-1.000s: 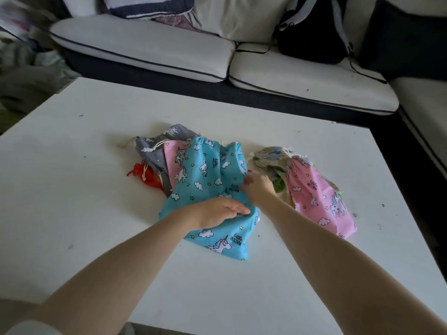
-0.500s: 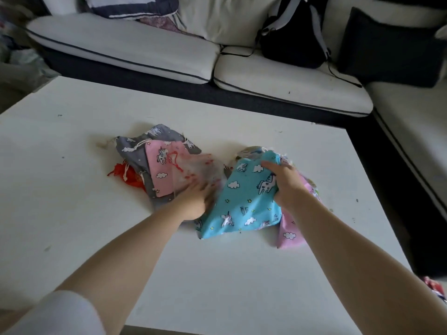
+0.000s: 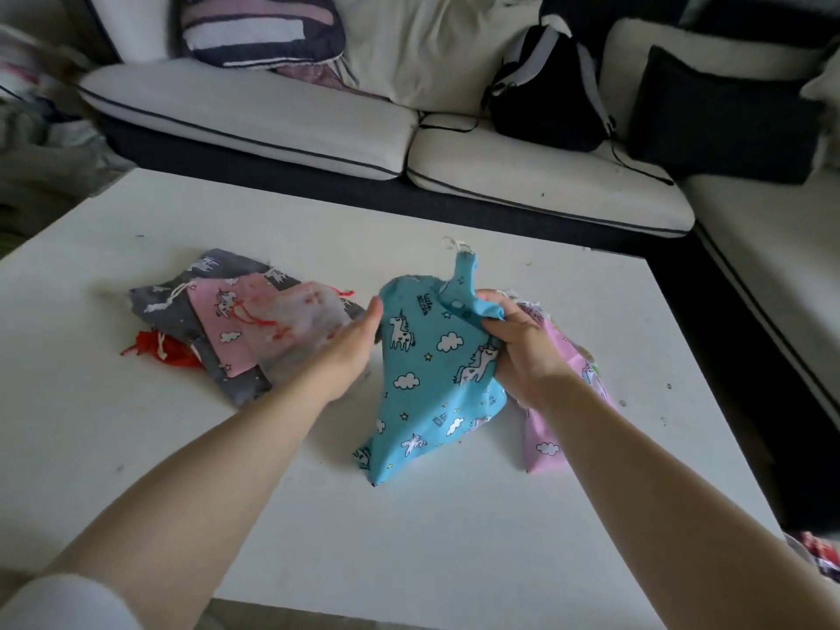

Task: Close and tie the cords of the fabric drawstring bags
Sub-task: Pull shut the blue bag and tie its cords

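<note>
blue bag (image 3: 427,379) | small dark print near top edge; too blurred to read

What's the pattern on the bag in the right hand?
Blue bag with white unicorns, clouds and small stars, seen in the head view.

Table (image 3: 318,516): white, square top, fills the lower half, small specks on it.
Sofa (image 3: 254,115): cream cushions with dark piping on a dark base, 12 o'clock, turning a corner at 3 o'clock.
Striped pillow (image 3: 259,27): 11 o'clock on the sofa.
Backpack (image 3: 550,97): black with grey straps, 1 o'clock.
Dark pillow (image 3: 722,115): 2 o'clock.
Light: dim, soft daylight.
</note>
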